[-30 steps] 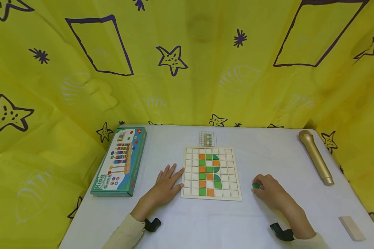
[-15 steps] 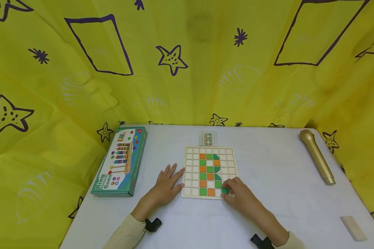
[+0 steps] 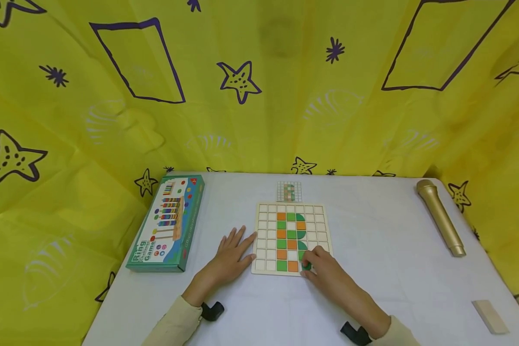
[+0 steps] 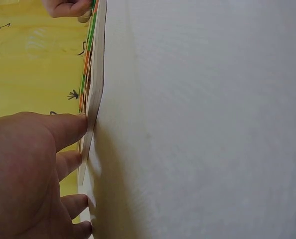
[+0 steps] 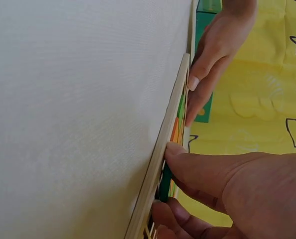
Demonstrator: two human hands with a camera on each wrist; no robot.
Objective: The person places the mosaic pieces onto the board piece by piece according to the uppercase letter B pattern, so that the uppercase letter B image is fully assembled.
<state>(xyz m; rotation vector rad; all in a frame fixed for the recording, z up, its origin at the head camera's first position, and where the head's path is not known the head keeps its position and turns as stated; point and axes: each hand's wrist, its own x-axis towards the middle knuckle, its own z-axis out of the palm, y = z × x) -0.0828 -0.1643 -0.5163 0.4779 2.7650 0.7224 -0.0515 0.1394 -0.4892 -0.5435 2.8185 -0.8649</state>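
A pale wooden grid board [image 3: 265, 235] lies flat on the white table. Orange and green tiles [image 3: 292, 234] fill several of its cells, some dark green ones with a rounded edge. Down at the board's lower right, my right hand [image 3: 328, 275] pinches a dark green tile [image 5: 165, 181] between thumb and fingers, right at the board's surface in the right wrist view. Its exact shape is mostly covered by the fingers. My left hand [image 3: 229, 259] lies with spread fingers on the left, its thumb and index fingertip touching the board's left edge.
Behind the board is a small printed grid card [image 3: 289, 191]. To the left sits a green game box [image 3: 166, 226]. A gold microphone [image 3: 441, 218] and a pale wooden block [image 3: 490, 316] lie at the right. A yellow patterned curtain [image 3: 277, 120] hangs behind the table.
My right hand has carried the dark green tile leftward from the table beside the board onto its bottom row, shifting slightly further left in the last half second. The left hand has stayed put.
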